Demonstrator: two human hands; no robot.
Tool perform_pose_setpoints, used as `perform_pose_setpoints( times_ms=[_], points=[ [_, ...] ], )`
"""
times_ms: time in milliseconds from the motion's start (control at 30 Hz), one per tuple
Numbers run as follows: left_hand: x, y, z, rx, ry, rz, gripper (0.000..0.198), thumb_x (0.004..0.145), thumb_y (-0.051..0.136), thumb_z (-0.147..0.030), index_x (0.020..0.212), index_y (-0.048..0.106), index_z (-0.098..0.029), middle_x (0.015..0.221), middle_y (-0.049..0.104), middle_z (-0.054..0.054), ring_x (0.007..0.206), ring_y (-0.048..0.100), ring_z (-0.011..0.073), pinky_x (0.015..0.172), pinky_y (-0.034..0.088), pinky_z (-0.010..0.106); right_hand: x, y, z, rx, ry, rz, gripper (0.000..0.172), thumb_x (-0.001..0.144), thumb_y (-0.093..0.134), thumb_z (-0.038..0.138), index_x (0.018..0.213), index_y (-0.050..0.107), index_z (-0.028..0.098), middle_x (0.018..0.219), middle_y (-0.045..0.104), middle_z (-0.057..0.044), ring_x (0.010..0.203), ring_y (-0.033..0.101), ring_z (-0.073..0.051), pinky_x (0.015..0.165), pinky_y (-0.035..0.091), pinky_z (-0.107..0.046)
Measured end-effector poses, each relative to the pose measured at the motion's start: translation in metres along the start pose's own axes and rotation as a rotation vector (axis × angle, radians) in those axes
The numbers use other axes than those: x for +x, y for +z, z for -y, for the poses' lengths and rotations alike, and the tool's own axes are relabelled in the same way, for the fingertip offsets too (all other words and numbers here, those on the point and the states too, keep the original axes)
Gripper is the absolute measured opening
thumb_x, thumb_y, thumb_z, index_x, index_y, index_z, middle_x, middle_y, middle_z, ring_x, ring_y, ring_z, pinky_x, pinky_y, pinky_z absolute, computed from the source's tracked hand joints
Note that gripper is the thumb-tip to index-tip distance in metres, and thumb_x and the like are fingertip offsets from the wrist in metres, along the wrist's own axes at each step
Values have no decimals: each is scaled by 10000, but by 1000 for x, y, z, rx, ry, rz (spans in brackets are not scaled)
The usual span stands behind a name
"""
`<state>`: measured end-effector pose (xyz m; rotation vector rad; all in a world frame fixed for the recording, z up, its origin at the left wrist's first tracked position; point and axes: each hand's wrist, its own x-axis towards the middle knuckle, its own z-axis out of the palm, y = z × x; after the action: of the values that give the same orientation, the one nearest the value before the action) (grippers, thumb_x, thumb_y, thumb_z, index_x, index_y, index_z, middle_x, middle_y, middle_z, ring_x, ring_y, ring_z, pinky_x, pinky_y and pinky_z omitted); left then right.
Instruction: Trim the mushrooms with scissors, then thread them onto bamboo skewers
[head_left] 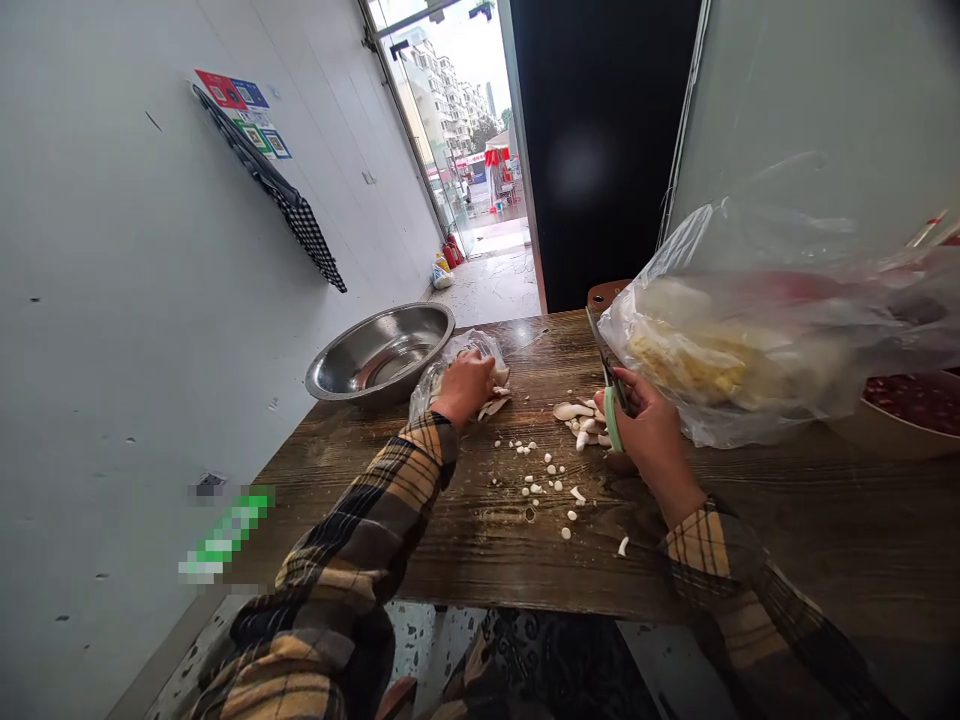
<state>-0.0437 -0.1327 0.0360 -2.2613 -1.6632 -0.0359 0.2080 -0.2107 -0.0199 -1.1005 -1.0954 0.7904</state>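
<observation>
My left hand (pixel 466 385) reaches to the bag's edge, its fingers curled onto oyster mushrooms (pixel 495 405). Those mushrooms lie at a crumpled clear plastic bag (pixel 429 388), partly covered by the hand. In my right hand (pixel 651 425) is a pair of scissors (pixel 613 418) with a pale green handle, blades pointing away from me. Just left of the scissors rests a small pile of mushrooms (pixel 574 412). Small white cut stem ends (pixel 551 470) are scattered over the wooden table (pixel 480 550) between my hands.
A wide steel basin (pixel 330 378) stands at the table's far left corner. On the right are a large clear bag (pixel 697 420) with yellowish food and a bowl of dark red pieces (pixel 911 395). A wall borders the left side; a glass door (pixel 420 120) is beyond.
</observation>
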Motion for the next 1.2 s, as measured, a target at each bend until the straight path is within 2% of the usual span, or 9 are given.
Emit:
perform_pose_setpoints(
  times_ms=[233, 333, 467, 567, 700, 767, 900, 1000, 1200],
  points=[
    [20, 11, 29, 3, -154, 40, 307, 835, 532, -293, 1016, 646, -72, 1118, 577, 201, 1039, 544, 299, 897, 437, 393, 1, -2, 0, 26, 25, -15, 574, 665, 766, 426, 1150, 624, 153, 999, 734, -112, 934, 694, -252, 816, 551, -391],
    [22, 12, 21, -64, -129, -39, 302, 858, 502, -282, 1027, 638, -72, 1092, 590, 181, 1070, 532, 289, 944, 416, 408, 2, -3, 0, 51, 26, -35, 571, 675, 757, 424, 1161, 617, 160, 990, 735, -105, 906, 698, -238, 811, 557, -393],
    [28, 17, -12, -209, 34, -74, 324, 913, 433, -289, 1152, 606, -154, 1168, 603, 115, 1112, 544, 220, 996, 410, 350, 7, -12, 1, 58, 27, -94, 574, 679, 755, 411, 1179, 611, 169, 1025, 725, -104, 900, 694, -226, 826, 557, -394],
    [31, 32, -40, -446, 215, 29, 422, 910, 469, -321, 1283, 522, -132, 1346, 530, 148, 1240, 505, 208, 1051, 387, 330, 16, -28, -4, 18, -19, -148, 561, 659, 778, 382, 1157, 627, 175, 1028, 718, -92, 903, 689, -223, 862, 542, -404],
    [13, 48, -60, -450, 155, 254, 568, 923, 449, -400, 1383, 418, -67, 1492, 361, 219, 1416, 300, 270, 1125, 298, 402, 28, -57, -14, 3, -8, -200, 544, 658, 785, 382, 1146, 640, 190, 997, 717, -76, 884, 690, -222, 855, 550, -423],
    [-6, 45, -59, -490, 206, 313, 583, 940, 405, -429, 1421, 383, -101, 1518, 325, 190, 1428, 274, 259, 1130, 295, 395, 32, -69, -15, 23, 5, -208, 551, 643, 797, 375, 1144, 642, 204, 966, 721, -67, 842, 695, -217, 792, 573, -406],
    [-27, 24, -48, -676, 443, 337, 550, 956, 375, -420, 1474, 316, -244, 1483, 428, 58, 1340, 435, 171, 1092, 354, 278, 35, -83, -11, 61, 51, -208, 526, 621, 809, 372, 1104, 658, 231, 870, 721, -39, 709, 685, -191, 638, 579, -344],
    [-3, 22, -48, -644, 356, 238, 531, 952, 381, -414, 1426, 398, -176, 1446, 473, 104, 1339, 438, 185, 1104, 344, 294, 35, -84, -8, 86, 95, -209, 524, 601, 822, 350, 1089, 664, 241, 808, 714, -28, 677, 671, -185, 625, 568, -333],
    [77, 62, -65, -540, 393, 205, 395, 913, 439, -260, 1278, 552, -160, 1446, 466, 127, 1309, 471, 197, 1092, 377, 339, 31, -76, -16, -6, 152, -158, 567, 597, 826, 368, 1115, 645, 224, 829, 720, -36, 785, 685, -211, 774, 566, -393]
  ],
)
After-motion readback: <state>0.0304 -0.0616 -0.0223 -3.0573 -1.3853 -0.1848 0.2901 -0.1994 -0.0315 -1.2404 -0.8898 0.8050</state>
